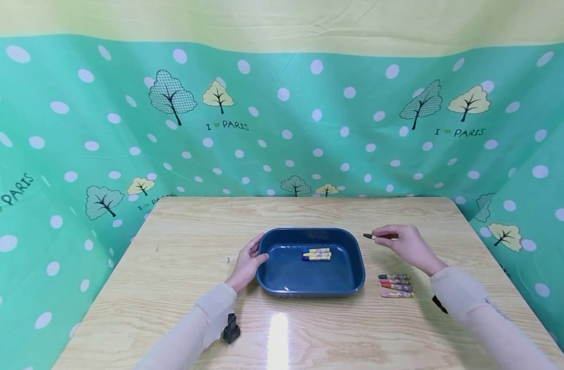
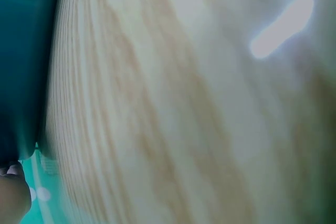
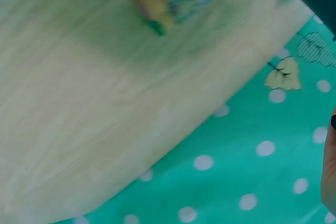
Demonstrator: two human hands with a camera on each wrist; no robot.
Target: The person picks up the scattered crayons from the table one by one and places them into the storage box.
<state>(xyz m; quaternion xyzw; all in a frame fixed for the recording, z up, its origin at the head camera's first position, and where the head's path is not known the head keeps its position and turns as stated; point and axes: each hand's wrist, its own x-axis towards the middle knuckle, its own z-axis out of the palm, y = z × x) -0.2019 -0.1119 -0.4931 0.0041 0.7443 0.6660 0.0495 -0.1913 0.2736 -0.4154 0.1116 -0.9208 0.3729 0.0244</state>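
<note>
Tub (image 1: 309, 280) seems steadied: left hand (image 1: 248, 264) grips it at nine o'clock. Right hand (image 1: 406, 246) pinches a crayon (image 1: 368, 236) at two.

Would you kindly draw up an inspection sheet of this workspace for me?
Surface: pale wood-grain table; glare near the front.
Job's things: dark blue rounded rectangular tray holding slim paper-wrapped crayons; four more crayons lie to its right.
Clutter: small black object by the pale left sleeve.
Hands: left hand grips the tray's left side; right hand pinches a dark-tipped crayon outside the tray.
Cables: nothing seen.
Surroundings: green polka-dotted fabric printed with trees, behind and at both sides.
</note>
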